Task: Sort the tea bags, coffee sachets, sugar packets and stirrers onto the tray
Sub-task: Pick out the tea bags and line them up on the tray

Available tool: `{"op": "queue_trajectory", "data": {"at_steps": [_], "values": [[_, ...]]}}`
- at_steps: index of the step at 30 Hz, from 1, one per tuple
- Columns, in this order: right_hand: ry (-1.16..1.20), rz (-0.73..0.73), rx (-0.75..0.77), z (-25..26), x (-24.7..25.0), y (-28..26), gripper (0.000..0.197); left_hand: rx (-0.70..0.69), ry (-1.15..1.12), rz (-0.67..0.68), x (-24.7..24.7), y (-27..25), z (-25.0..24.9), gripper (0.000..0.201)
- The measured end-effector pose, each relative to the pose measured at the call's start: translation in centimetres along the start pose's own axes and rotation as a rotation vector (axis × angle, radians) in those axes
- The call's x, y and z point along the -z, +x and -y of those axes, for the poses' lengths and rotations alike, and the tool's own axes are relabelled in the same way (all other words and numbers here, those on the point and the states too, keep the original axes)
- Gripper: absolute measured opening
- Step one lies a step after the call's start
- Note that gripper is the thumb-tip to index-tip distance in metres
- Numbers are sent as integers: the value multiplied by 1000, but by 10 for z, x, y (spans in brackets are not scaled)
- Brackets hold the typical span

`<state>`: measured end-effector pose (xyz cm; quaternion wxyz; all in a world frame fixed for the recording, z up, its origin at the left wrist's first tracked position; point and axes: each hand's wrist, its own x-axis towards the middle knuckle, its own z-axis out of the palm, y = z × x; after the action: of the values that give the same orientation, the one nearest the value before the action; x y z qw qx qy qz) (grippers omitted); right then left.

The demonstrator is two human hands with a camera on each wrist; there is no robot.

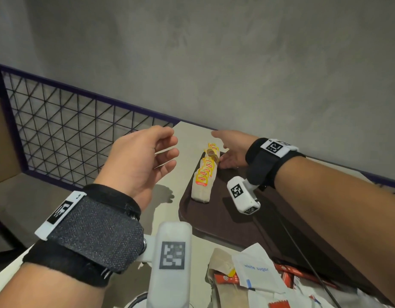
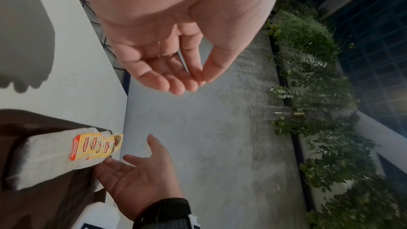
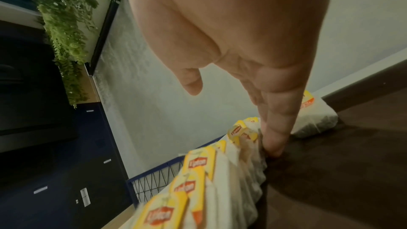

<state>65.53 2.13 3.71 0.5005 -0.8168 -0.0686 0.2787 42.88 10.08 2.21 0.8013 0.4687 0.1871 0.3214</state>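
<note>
Tea bags: row of white paper tea bags with yellow tags (image 1: 204,174) stands along the dark brown plastic tray (image 1: 236,210) – light, soft, easily toppled.
Right hand (image 1: 231,152): fingers straight, touching the row's side, gripping nothing.
Left hand (image 1: 141,156): loosely curled, empty.
Hold: pinch the tags.

The tea bags (image 1: 204,172) by the right hand (image 1: 231,152) are white with yellow tags bearing a red logo. They stand on a dark brown tray (image 1: 254,218), which lies on a pale off-white tabletop (image 1: 183,138). Nearer than both hands lies a white sugar packet (image 1: 256,272) with blue lettering, among red sachets (image 1: 226,281) and a tan paper packet (image 1: 221,258). Both wrists wear black bands (image 1: 262,163) with white blocks carrying black-and-white square codes. Beyond the left hand (image 1: 143,161) a black wire grid (image 1: 65,132) has a purple frame, under a mottled grey wall (image 1: 214,63).
</note>
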Motion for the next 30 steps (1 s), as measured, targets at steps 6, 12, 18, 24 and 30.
{"op": "queue_trajectory", "data": {"at_steps": [6, 12, 18, 24, 30], "values": [[-42, -33, 7, -3, -2, 8, 77, 52, -59, 23, 0, 0, -1, 6], [-110, -19, 36, -2, -7, 8, 77, 53, -53, 29, 0, 1, 0, 8], [-326, -116, 125, 2, -3, 5, 68, 50, -51, 31, -1, 1, 0, 8], [-722, -32, 288, 10, -3, 2, 45, 48, -40, 25, -2, 0, 0, 9], [-996, 7, 341, 3, -10, -1, 66, 50, -39, 18, -2, -1, 1, 6]]}}
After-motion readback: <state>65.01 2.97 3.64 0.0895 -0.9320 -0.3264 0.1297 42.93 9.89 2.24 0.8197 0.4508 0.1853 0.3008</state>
